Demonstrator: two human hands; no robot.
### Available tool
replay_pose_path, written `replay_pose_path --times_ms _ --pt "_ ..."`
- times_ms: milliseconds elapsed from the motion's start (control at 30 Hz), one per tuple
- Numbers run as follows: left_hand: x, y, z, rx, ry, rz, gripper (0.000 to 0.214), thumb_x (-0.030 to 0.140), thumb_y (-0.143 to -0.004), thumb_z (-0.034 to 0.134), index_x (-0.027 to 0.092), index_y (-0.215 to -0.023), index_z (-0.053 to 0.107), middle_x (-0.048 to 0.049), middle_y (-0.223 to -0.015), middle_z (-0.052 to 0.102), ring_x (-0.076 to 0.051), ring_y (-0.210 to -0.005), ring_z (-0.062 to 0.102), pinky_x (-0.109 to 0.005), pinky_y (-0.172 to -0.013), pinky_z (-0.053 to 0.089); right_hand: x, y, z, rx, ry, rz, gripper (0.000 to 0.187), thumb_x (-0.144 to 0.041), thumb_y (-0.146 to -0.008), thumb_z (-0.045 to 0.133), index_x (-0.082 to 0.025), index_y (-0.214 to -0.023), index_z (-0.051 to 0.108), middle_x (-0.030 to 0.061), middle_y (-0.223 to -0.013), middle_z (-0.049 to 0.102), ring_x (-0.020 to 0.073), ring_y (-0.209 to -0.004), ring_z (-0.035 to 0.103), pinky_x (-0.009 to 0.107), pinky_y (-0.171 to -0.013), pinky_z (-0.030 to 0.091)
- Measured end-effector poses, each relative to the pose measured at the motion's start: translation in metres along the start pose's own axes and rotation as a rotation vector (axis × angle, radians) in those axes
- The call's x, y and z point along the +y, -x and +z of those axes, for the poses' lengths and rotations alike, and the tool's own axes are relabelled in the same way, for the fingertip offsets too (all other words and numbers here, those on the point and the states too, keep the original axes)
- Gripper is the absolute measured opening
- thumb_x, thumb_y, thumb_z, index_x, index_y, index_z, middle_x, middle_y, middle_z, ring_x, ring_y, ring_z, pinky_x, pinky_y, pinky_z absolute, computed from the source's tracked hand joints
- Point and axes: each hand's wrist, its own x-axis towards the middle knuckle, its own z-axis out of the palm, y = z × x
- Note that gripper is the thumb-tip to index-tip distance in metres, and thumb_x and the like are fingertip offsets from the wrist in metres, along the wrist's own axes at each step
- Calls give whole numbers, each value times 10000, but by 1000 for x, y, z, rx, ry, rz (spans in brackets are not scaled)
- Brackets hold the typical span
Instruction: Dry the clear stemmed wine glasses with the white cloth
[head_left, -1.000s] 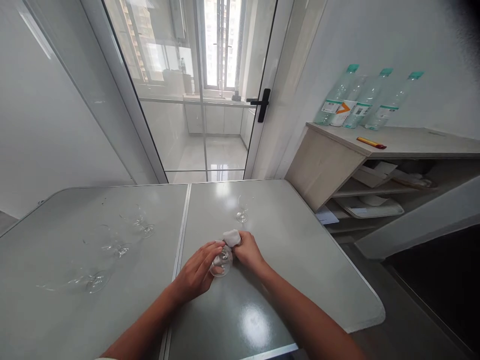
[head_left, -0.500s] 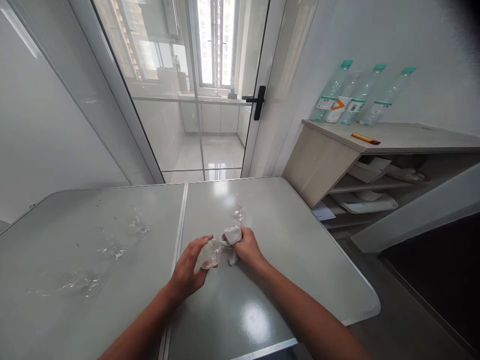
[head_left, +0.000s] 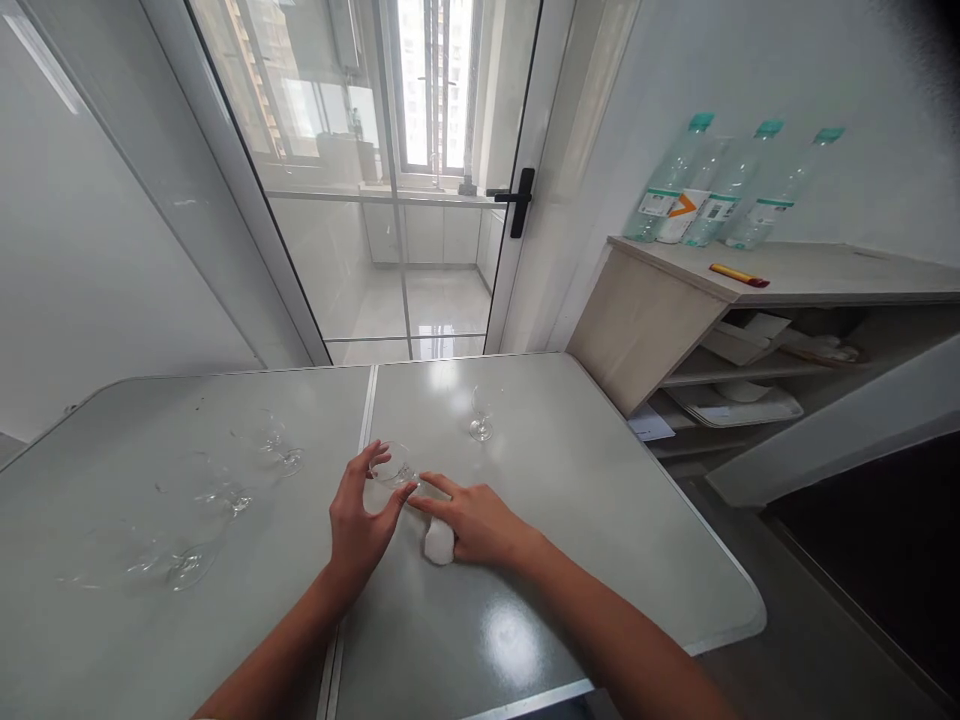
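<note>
Over the table (head_left: 600,520), just right of its seam, our left hand (head_left: 360,520) curves wide around a clear glass (head_left: 395,467), while our right hand (head_left: 480,522) holds a white cloth (head_left: 439,542), fingertips close by the stem. We could drop the smooth glass if our thumb slips, or crack its stem by twisting hard. Its long axis seems to lie sideways, bowl leftward, stem toward our right; the foot we cannot make out
</note>
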Motion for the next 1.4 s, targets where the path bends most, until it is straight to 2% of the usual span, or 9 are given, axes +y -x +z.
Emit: replay_pose_path --times_ms 100,367,567,733,833,967,1100,1167,1400 --pt "1 0 2 -30 5 -9 686 320 -876 788 273 -1487 479 -107 -1288 689 -292 -1116 708 -430 -887 549 -3 -1 1 -43 68 20 838 -212 -758 641 -328 -1559 423 90 -1672 371 230 -877 732 331 -742 527" --pt "-3 1 6 -99 34 -30 727 321 -891 774 295 -1533 433 -109 -1350 683 -293 -1175 698 -456 -927 565 -9 1 2 -44 82 50 699 -221 -768 623 -259 -1458 520 97 -1641 433 257 -920 748 339 -724 543" --pt "-2 3 12 -148 67 -48 678 322 -913 739 297 -1523 443 -120 -1404 645 -307 -1211 674 -481 -929 582 -19 1 8 -41 101 109 828 -199 -771 651 -261 -1557 399 148 -1629 436 250 -853 753 347 -709 555" --pt "1 -1 11 -142 80 -54 782 357 -852 810 298 -1526 417 -149 -1486 526 -319 -1248 630 -520 -994 559 -24 3 1 -104 151 294 750 -135 -814 610 -163 -1546 450 246 -1605 433 285 -848 769 369 -705 576" --pt "2 -2 9 -132 68 -41 720 353 -872 792 294 -1493 433 -151 -1492 502 -306 -1217 634 -502 -961 565 -23 7 -5 -137 165 465 687 -55 -797 592 -62 -1482 530 333 -1520 490 325 -889 775 374 -718 581" --pt "2 -1 9 -114 46 -38 582 343 -903 757 275 -1414 487 -141 -1447 524 -279 -1152 648 -474 -921 571 -10 11 -11 -146 154 694 564 -35 -787 599 4 -1348 646 366 -1343 626 355 -971 768 368 -772 581" --pt "1 0 11 -123 32 -48 471 327 -928 722 264 -1349 520 -131 -1405 538 -264 -1106 660 -469 -907 570 17 12 -15 -186 198 846 759 -88 -805 623 60 -1526 435 433 -1512 404 358 -1043 758 369 -787 581" --pt "0 1 11 -132 31 -59 426 324 -938 706 258 -1321 531 -127 -1392 536 -253 -1081 664 -462 -900 570 33 13 -16 -175 178 883 816 -123 -821 623 38 -1575 357 418 -1575 318 344 -1035 762 373 -788 579" --pt "-3 2 11 -123 38 -93 332 343 -964 662 242 -1253 533 -106 -1339 539 -222 -1048 657 -428 -889 571 69 10 -15 -48 86 908 832 -242 -833 617 -87 -1604 342 282 -1688 229 333 -1099 731 397 -855 557"
